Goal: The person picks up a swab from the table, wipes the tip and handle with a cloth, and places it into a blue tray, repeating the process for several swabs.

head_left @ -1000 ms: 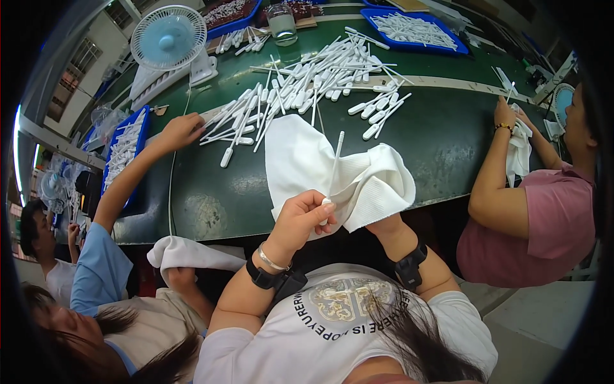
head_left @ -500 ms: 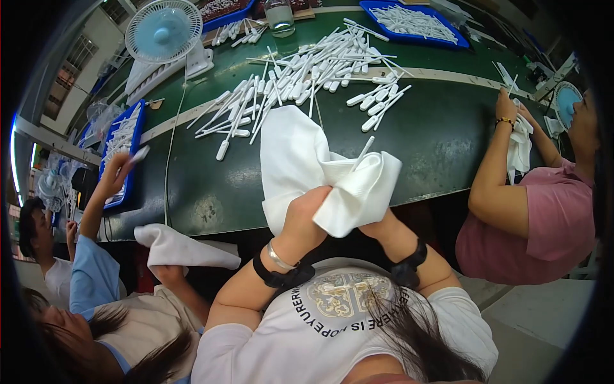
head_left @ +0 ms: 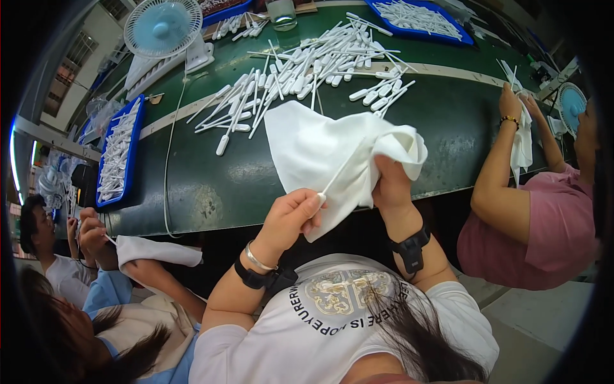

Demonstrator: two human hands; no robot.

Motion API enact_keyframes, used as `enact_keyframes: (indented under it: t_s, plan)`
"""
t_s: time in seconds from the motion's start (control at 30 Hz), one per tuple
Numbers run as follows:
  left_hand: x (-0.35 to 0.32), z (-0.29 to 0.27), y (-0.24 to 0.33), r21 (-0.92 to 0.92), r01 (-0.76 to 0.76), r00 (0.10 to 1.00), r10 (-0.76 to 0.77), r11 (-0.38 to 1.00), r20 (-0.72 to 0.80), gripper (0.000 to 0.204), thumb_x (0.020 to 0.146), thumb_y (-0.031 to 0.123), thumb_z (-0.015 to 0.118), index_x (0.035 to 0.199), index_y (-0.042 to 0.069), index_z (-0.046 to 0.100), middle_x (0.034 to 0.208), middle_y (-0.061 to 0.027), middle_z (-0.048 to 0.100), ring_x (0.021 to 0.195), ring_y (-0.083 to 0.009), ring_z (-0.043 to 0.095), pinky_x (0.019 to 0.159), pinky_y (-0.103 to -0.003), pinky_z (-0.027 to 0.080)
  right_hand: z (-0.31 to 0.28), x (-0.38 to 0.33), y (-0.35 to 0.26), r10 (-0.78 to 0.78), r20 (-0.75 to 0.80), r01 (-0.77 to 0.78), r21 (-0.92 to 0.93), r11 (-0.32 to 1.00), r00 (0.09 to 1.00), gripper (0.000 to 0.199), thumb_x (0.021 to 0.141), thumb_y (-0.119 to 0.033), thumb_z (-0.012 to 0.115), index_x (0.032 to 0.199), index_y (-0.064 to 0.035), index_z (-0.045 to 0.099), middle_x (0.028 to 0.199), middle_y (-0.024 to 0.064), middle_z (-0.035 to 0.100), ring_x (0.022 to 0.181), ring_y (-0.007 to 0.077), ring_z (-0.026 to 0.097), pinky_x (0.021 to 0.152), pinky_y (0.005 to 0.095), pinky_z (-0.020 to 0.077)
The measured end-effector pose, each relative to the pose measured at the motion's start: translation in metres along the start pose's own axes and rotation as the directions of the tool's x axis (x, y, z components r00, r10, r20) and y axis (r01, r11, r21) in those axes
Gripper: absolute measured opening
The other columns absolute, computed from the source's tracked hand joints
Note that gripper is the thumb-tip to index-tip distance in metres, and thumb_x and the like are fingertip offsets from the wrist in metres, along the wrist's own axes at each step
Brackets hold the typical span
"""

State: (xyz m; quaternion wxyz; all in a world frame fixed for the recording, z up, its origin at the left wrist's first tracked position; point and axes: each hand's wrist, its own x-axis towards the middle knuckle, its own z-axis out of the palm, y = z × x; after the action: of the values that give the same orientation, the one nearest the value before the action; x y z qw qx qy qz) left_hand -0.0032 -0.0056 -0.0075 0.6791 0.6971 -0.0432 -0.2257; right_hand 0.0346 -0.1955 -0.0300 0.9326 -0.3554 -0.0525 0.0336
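My left hand (head_left: 293,217) is closed in a pinch round the thick end of a white stick (head_left: 338,176). Its thin shaft slants up and to the right against a white cloth (head_left: 307,144). My right hand (head_left: 391,185) grips the cloth's bunched right side, with the thumb up against the folds; its other fingers are mostly hidden. The cloth hangs between both hands over the table's near edge. Beyond it lies a loose pile of similar white sticks (head_left: 297,82), thin-shafted with a thick oblong end, rather like droppers.
A green table (head_left: 236,182) spans the view. Blue trays of white sticks stand at left (head_left: 132,153) and far right (head_left: 470,40). A fan (head_left: 160,31) and a glass jar (head_left: 281,16) stand at the back. Co-workers with cloths sit at left (head_left: 137,313) and right (head_left: 505,211).
My hands have moved apart, the left down and left, the right up. The stick, earlier poking from the folded cloth, now lies along it. The left co-worker's raised hand has come down from the tray.
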Motion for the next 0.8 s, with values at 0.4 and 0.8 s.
enact_keyframes:
  t_s: [0.4,0.8]
  plan:
    - [0.009,0.001,0.000,-0.634,0.374,0.909,-0.132,0.677,0.395,0.032,0.091,0.029,0.039,0.083,0.001,0.051,0.055,-0.0025,0.045,0.042,-0.0080,0.035,0.040,-0.019,0.030,0.006,-0.014,0.011,-0.189,-0.005,0.149,-0.593,0.792,0.982,0.058,0.081,-0.046,0.046,0.121,-0.0036,0.038,0.114,0.0127,0.048,0.100,0.0227,0.051,0.086,0.0359,0.0435]
    - [0.006,0.001,-0.005,-0.630,0.191,0.961,-0.013,0.753,0.276,0.028,0.091,0.027,0.039,0.088,0.002,0.051,0.056,-0.0014,0.046,0.043,-0.0069,0.036,0.041,-0.017,0.030,0.005,-0.008,0.018,-0.037,-0.069,0.020,-0.234,0.972,0.997,0.050,0.086,-0.032,0.048,0.125,-0.0042,0.035,0.119,0.0113,0.046,0.106,0.0209,0.048,0.089,0.0351,0.0407]
